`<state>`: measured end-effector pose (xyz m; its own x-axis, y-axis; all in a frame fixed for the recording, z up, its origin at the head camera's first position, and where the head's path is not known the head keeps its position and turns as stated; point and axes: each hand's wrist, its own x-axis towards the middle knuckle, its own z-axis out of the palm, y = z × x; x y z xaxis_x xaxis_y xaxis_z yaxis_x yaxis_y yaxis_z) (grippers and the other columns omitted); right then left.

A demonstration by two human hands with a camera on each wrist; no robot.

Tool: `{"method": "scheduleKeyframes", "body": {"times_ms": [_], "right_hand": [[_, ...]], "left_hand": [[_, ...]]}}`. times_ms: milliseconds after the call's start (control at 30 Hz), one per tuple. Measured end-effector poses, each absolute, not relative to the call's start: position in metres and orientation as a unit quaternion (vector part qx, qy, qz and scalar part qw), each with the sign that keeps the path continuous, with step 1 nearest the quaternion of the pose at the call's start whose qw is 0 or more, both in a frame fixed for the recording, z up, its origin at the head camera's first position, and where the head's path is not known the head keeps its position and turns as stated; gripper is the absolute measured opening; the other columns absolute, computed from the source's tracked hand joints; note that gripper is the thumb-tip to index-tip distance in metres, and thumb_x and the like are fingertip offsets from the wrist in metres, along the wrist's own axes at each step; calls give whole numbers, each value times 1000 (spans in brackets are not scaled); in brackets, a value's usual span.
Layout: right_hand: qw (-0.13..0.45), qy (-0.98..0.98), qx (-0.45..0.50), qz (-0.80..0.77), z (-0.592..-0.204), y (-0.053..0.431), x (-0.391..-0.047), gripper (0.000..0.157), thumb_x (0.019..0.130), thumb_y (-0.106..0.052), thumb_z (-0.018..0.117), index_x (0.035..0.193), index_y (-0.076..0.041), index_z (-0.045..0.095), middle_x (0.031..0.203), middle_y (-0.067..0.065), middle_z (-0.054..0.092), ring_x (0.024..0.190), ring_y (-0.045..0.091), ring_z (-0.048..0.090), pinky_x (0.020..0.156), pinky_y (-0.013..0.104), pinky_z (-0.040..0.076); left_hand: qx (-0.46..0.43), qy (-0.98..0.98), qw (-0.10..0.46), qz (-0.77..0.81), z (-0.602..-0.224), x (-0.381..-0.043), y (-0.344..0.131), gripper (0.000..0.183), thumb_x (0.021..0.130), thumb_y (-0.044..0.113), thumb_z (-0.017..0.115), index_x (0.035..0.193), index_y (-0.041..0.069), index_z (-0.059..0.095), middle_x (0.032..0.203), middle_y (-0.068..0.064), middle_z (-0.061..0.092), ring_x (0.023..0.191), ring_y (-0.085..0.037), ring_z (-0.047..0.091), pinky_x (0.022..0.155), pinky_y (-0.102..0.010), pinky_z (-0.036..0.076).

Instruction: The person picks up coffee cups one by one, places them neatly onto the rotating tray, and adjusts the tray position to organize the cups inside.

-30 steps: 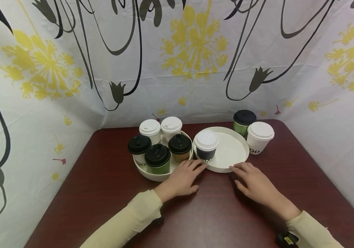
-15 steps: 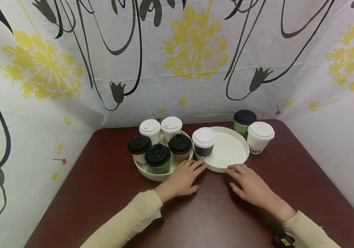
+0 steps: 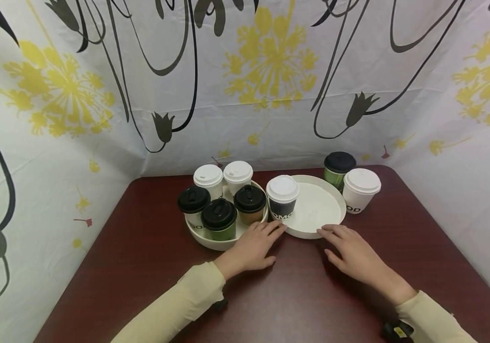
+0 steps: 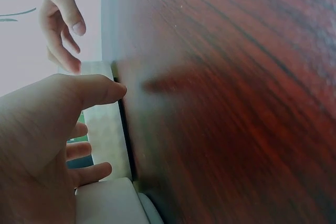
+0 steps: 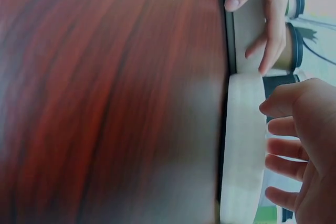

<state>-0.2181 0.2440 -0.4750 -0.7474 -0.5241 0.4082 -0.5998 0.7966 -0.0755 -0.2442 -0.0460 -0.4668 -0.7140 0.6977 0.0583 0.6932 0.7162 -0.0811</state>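
Left arm (image 3: 176, 302) slanting in from near left, left hand (image 3: 251, 248) relaxed, thumb (image 4: 100, 89) apart, right arm (image 3: 431, 317) from near right, right hand (image 3: 354, 252) loosely extended toward far left, hands apart.

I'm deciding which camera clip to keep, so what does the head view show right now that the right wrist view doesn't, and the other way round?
Only the head view shows the floor of the right tray, the left sleeve and the right sleeve.

Only the right wrist view shows the palm side of the right hand and bold grain streaks on the table.

Both show the two hands, the table, the right tray, the left tray and some black lids.
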Motion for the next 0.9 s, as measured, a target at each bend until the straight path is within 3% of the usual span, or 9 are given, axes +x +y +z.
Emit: {"method": "scheduleKeyframes", "body": {"times_ms": [333,900], "right_hand": [[187,-934,286,103,-479,262,-221,55,80,-13,75,132,-6,61,127,17,60,119,36,57,97,57,46],[200,-925,309,97,-479,242,-209,58,79,-15,76,133,-2,60,128,15,61,119,32,58,97,53,47]], "left_hand": [[-374,-926,41,27,-468,-246,-47,86,87,48,68,156,17,28,161,-7,32,146,-22,38,116,-41,36],[-376,-925,40,25,-467,-245,-46,89,86,48,68,157,17,25,163,-4,29,145,-22,39,117,-42,35]]}}
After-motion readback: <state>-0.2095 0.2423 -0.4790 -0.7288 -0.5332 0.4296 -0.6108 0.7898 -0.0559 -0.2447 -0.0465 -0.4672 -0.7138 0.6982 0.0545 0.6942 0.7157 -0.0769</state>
